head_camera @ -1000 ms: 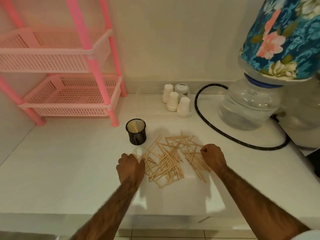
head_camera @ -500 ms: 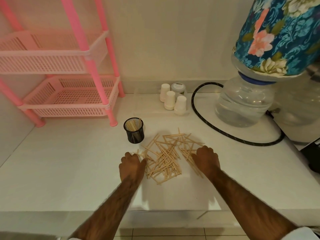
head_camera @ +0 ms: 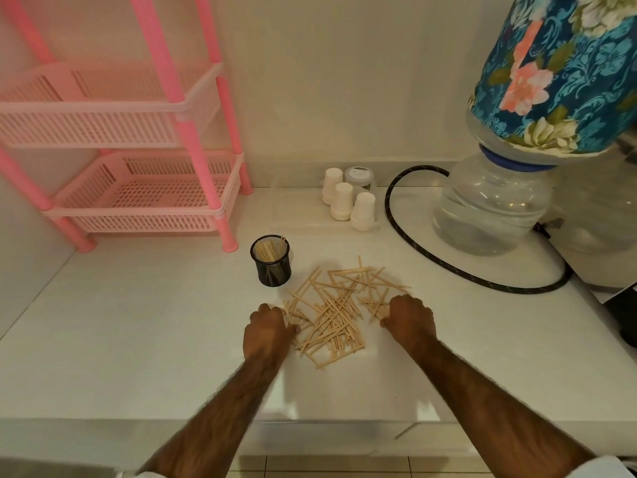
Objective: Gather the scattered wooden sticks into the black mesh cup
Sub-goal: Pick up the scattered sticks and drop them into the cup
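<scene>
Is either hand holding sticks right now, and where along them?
Cannot tell. The left hand and right hand curl over opposite edges of the wooden sticks; any grip is hidden beneath the knuckles.

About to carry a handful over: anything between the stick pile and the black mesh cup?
Nothing visible does. The black mesh cup stands just beyond the far-left corner of the wooden sticks, only bare counter between. The left hand and right hand sit at the pile's sides. Paper cups and hose lie farther back.
</scene>
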### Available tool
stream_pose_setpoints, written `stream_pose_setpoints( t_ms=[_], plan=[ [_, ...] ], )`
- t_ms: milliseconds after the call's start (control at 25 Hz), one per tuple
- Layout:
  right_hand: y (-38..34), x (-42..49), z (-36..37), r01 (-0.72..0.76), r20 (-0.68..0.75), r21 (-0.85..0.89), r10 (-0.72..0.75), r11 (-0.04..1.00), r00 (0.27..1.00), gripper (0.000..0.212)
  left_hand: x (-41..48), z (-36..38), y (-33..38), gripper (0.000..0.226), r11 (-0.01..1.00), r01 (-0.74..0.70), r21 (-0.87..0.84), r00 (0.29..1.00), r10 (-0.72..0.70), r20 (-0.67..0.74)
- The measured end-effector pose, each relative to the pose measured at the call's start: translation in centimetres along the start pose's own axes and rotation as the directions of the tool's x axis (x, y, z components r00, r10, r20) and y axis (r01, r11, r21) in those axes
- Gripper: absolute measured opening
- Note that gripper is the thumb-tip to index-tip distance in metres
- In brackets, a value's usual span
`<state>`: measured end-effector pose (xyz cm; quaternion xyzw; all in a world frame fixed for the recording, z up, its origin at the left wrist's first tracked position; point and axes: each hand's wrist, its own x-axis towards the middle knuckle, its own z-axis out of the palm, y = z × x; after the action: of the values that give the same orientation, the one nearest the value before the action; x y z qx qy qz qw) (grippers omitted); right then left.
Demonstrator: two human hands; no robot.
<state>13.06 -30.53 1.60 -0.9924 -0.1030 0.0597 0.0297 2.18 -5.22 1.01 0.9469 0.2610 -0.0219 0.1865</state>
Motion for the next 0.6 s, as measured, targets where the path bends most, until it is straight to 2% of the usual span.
stream_pose_setpoints(
  t_ms=[200,360,480,600],
  plan=[
    [0.0,0.0,0.0,0.015,-0.018,0.012,-0.014,1.0,1.0,0.02,0.3,-0.4,-0.3,0.025,0.999,0.018,-0.048,1.0,-0.017,0.01],
    [-0.2,0.2,-0.2,-0.017,0.021,0.097,0.015,0.995,1.0,0.036,0.7,-0.7,-1.1,0.026,0.999,0.021,-0.034,0.999,-0.02,0.033],
    [-0.6,0.4,-0.3,-0.037,0.057,0.091,0.031,0.995,0.998,0.041,0.6,-0.8,-0.4,0.044,0.991,0.086,-0.101,0.994,-0.079,0.076],
    [-0.6,0.2,-0.2,-0.024,0.024,0.048,0.023,0.999,0.999,0.03,0.4,-0.2,0.5,0.056,0.997,0.071,-0.029,0.996,-0.069,0.056]
  ],
)
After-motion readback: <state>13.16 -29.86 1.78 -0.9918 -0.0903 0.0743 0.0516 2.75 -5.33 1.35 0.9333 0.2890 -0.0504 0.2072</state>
